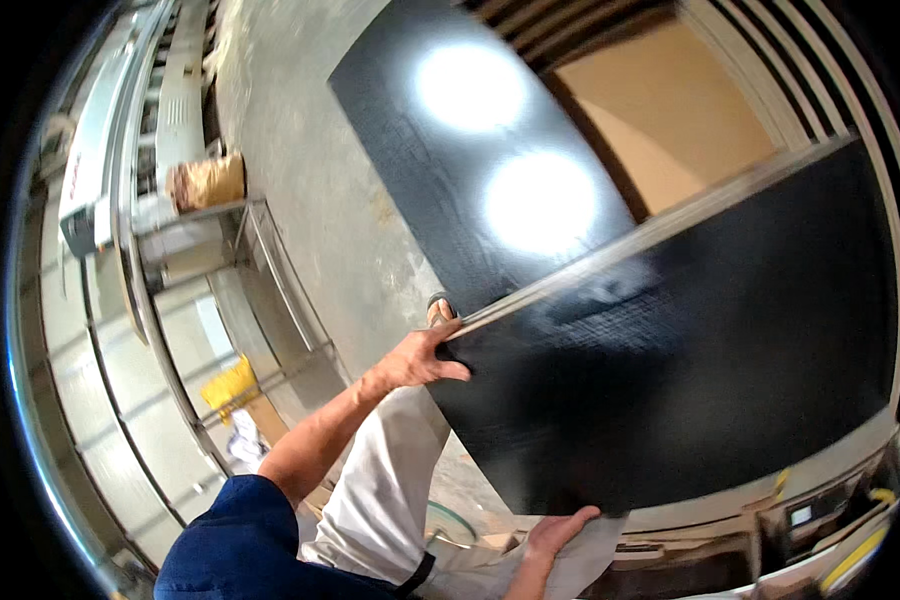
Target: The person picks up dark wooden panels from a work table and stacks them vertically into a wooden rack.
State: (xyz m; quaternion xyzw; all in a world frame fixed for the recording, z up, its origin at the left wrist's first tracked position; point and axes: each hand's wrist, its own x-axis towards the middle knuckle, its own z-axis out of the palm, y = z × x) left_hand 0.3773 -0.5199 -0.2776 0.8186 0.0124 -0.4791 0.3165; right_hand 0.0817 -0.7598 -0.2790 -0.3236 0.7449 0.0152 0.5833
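Observation:
A large black panel [710, 340] with a pale wood-coloured edge is tilted in front of me. My left hand [425, 357] grips its left corner, the thumb on the black face and the fingers round the pale edge. Lower down, my right hand [560, 532] holds the near edge; its thumb lies along the rim and the other fingers are hidden beneath. Beyond it a second black panel [390, 130] reflects two bright lights. Past that panel lies a brown board [660, 110].
To the left runs a metal frame [290, 280] with a brown paper bag [207, 183] and a yellow bag [228, 385] on it. Grey concrete floor [310, 150] lies between the frame and the panels. Long pale strips [810, 70] curve along the right side. My sandalled foot [440, 308] shows by the panel's corner.

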